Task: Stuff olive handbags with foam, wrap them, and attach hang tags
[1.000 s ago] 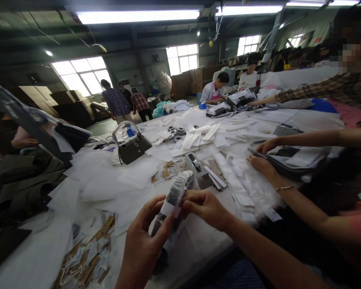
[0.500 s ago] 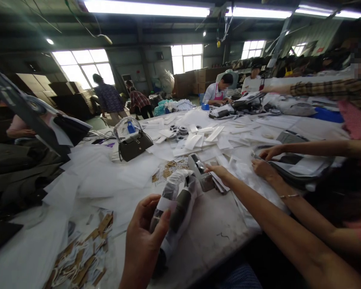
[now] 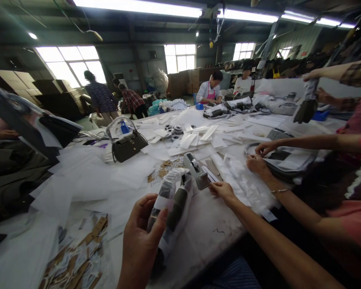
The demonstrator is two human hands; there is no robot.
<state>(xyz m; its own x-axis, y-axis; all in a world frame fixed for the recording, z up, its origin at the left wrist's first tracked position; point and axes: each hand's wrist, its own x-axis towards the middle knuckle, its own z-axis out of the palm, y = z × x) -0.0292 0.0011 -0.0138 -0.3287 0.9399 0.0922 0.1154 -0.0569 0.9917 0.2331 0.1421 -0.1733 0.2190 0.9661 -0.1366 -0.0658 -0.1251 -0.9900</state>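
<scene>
Left fingers [image 3: 159, 225] pinching the wrapped handle [image 3: 171, 181] | right fingers [image 3: 217, 187] pressed together beside grey tape dispenser [image 3: 195, 170], anything between them unclear | dark handbag [image 3: 130, 146] standing beyond on tabletop [image 3: 209, 228]

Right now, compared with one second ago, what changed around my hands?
Your right hand left the dark, plastic-wrapped bag handle, went to the grey tape dispenser, then drew back toward you; whether it pinches anything is unclear. A co-worker's plaid-sleeved hand now holds up a dark, bag-like item. Unchanged: your left hand holds the handle, and the dark handbag stands on the table.
</scene>
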